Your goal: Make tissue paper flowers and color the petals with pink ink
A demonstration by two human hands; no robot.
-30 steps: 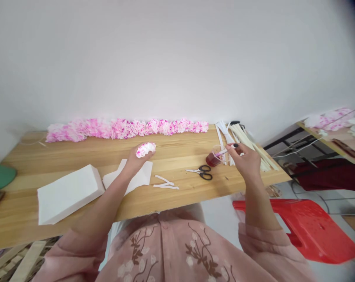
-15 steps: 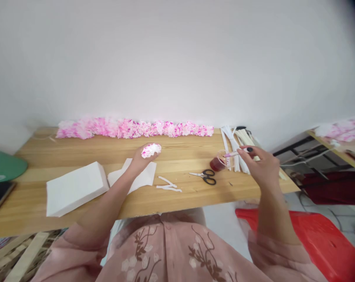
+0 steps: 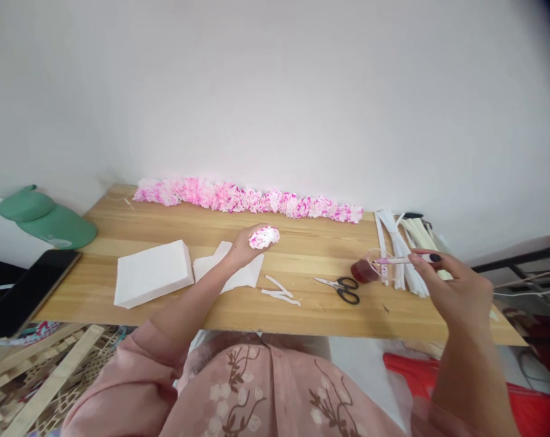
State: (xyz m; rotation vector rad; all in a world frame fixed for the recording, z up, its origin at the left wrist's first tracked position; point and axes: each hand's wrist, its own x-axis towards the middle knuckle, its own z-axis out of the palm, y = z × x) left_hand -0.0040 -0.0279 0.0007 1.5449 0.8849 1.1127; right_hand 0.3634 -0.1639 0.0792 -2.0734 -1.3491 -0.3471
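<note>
My left hand (image 3: 245,246) is closed around a small white paper flower (image 3: 264,236) speckled with pink, held just above the wooden table (image 3: 302,315). My right hand (image 3: 456,291) pinches a thin white stick with a pink tip (image 3: 397,260), which points left over a small clear cup of red liquid (image 3: 364,271). Black-handled scissors (image 3: 341,286) lie between the two hands, next to white paper scraps (image 3: 281,290).
A long row of pink-and-white paper flowers (image 3: 247,199) lies along the wall. A white paper stack (image 3: 151,273) and loose sheet (image 3: 231,270) lie left. White strips and sticks (image 3: 404,243) are at right. Green cap (image 3: 45,215), black phone (image 3: 29,291), red stool (image 3: 529,406).
The view has swung left, so everything on the table sits further right in the picture. My right hand has drawn the stick slightly back from the cup. The left hand keeps its hold on the flower.
</note>
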